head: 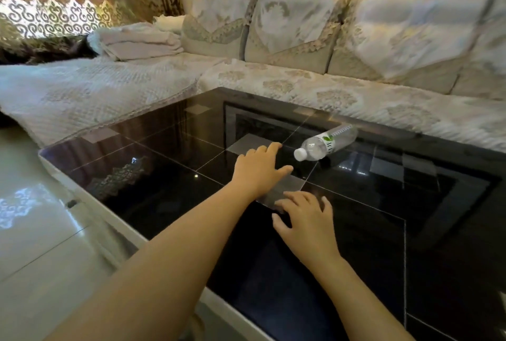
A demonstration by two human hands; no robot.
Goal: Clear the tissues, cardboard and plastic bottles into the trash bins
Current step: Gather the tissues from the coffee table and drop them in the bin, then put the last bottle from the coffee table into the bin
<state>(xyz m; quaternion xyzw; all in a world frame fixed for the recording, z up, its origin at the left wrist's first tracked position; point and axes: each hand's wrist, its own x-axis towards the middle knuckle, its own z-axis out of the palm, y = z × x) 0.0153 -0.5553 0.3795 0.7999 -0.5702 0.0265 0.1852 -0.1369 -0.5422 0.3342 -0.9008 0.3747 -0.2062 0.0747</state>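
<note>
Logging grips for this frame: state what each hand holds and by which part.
Nothing is held. Left hand reaches open toward the lying plastic bottle, short of it; right hand hovers open over the table.

Of the person only two arms and two hands are visible, coming in from the lower edge of the view. Both forearms are bare as far as one can see: no sleeve, no cuff reaches the wrist or the elbow side. The bare left hand point(260, 169) carries no ring, no watch and no bracelet that I can see, and the bare right hand point(308, 221) is the same. The fingernails look short and without polish, though the picture is a little soft there. No gloves are worn.
</note>
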